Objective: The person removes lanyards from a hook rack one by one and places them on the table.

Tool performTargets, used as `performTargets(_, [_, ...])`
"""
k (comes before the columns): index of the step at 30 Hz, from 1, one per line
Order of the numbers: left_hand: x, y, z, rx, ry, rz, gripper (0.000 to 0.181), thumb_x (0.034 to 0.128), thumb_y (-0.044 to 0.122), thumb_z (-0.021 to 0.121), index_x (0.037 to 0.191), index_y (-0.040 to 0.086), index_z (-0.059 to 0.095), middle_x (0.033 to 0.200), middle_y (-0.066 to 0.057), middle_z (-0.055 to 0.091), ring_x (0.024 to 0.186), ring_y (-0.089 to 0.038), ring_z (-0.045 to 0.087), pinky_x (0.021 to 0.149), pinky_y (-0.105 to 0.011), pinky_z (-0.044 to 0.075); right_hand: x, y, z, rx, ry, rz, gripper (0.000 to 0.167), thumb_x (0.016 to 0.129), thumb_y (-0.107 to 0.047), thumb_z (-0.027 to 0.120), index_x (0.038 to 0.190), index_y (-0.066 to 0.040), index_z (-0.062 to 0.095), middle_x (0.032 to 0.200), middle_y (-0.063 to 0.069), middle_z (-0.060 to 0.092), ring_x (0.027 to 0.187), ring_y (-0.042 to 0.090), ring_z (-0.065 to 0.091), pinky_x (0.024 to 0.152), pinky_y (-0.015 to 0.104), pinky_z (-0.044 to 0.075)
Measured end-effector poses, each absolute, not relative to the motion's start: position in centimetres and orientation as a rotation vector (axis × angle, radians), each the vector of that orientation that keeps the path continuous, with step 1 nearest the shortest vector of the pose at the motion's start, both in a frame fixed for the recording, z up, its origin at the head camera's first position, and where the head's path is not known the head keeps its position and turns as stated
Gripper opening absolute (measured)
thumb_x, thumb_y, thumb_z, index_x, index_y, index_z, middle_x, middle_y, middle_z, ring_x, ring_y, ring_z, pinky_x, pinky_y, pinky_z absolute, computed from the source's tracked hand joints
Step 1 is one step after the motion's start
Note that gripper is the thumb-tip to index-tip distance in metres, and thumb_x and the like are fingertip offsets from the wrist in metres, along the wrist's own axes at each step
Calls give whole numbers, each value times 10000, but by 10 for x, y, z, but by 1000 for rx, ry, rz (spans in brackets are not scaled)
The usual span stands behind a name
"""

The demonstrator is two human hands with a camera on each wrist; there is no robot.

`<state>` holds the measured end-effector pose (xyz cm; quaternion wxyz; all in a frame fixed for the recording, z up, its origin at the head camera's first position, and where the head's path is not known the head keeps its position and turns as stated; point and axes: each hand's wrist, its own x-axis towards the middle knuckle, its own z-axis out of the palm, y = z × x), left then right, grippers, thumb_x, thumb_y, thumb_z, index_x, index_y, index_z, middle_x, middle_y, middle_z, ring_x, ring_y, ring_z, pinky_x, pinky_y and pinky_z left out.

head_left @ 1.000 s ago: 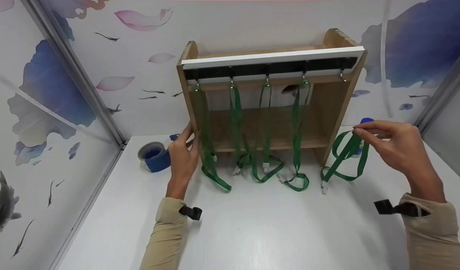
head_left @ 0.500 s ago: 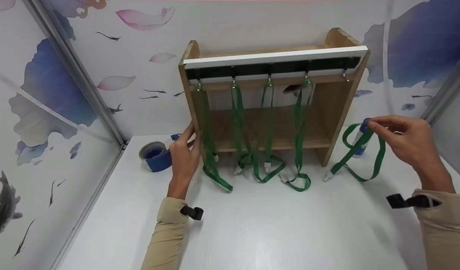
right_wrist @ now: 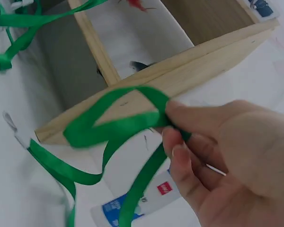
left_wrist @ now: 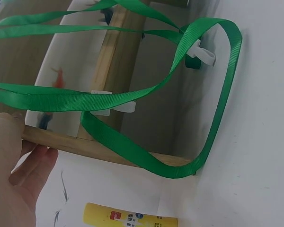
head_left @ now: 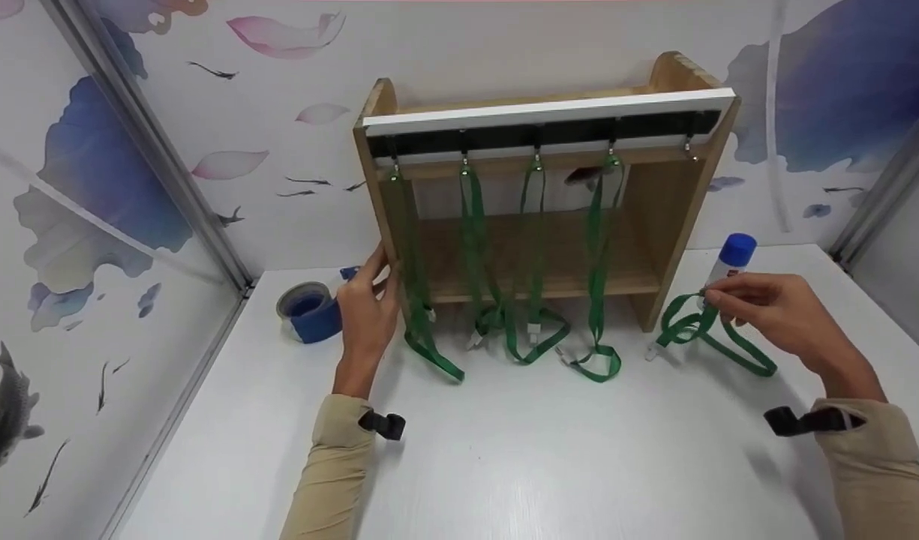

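Observation:
A small wooden shelf (head_left: 669,225) stands against the back wall, with a hook strip (head_left: 504,137) across its top front. Green lanyards (head_left: 596,292) hang from several hooks, their lower loops lying on the table. The rightmost hook (head_left: 689,148) carries nothing. My left hand (head_left: 365,319) holds the shelf's left side panel (left_wrist: 61,141), thumb on one side and fingers on the other. To the right of the shelf, my right hand (head_left: 785,315) pinches another green lanyard (right_wrist: 87,176) between thumb and fingers. Its loops droop toward the table, and its pale clip (right_wrist: 21,137) dangles toward the shelf.
Behind my right hand stands a white bottle with a blue cap (head_left: 737,251), partly hidden. A roll of blue tape (head_left: 316,322) lies left of the shelf. The left wrist view shows a yellow tube (left_wrist: 130,216) beside the shelf. Printed walls (head_left: 166,225) enclose the white table (head_left: 489,465).
My right hand moved right, then back left and down with the lanyard, whose loops have sunk closer to the table. The bottle's cap now shows fully. My left hand stays on the shelf.

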<state>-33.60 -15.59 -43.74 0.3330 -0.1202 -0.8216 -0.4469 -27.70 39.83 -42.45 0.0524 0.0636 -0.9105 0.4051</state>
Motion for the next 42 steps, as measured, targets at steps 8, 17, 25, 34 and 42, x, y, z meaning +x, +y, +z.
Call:
performTargets(8, [-337, -157, -437, -307, -2149, -1147, 479, 1106, 231, 649, 1572, 142, 583, 1467, -69, 711, 1329, -257, 715, 969, -416, 658, -284, 412, -446, 239, -2889, 1434, 458, 1106, -402, 638, 1420, -73, 690, 1204, -183, 743, 1047, 103, 689, 893, 265, 563])
performTargets(17, [-335, -157, -438, -298, -2154, -1155, 485, 1101, 254, 654, 1568, 142, 588, 1483, -68, 699, 1332, -250, 714, 966, -420, 662, -291, 423, -467, -19, -3094, 1203, 553, 1086, -448, 660, 1443, -26, 669, 1516, 328, 569, 1213, 394, 610, 811, 227, 557])
performTargets(25, [-336, -157, -438, -297, -2154, -1160, 483, 1105, 259, 648, 1571, 152, 585, 1485, -65, 697, 1337, -246, 710, 965, -440, 663, -290, 430, -479, -30, -3094, 1056, 451, 1093, -342, 662, 1392, -7, 703, 1393, 334, 653, 1217, 478, 628, 784, 239, 524])
performTargets(34, [-335, -156, -438, -293, -2158, -1165, 493, 1102, 248, 657, 1579, 155, 575, 1467, -70, 710, 1328, -255, 716, 966, -441, 661, -283, 421, -453, -101, -3018, 955, 509, 1102, -402, 627, 1406, 3, 676, 1445, 356, 601, 1268, 540, 592, 882, 484, 614])
performTargets(42, [-337, -158, -438, -301, -2158, -1174, 490, 1108, 256, 646, 1584, 170, 571, 1474, -63, 706, 1325, -246, 717, 968, -434, 661, -272, 346, -407, 128, -2817, 1112, 454, 1078, -437, 676, 1340, -76, 759, 1194, 193, 777, 973, 286, 735, 745, 169, 589])
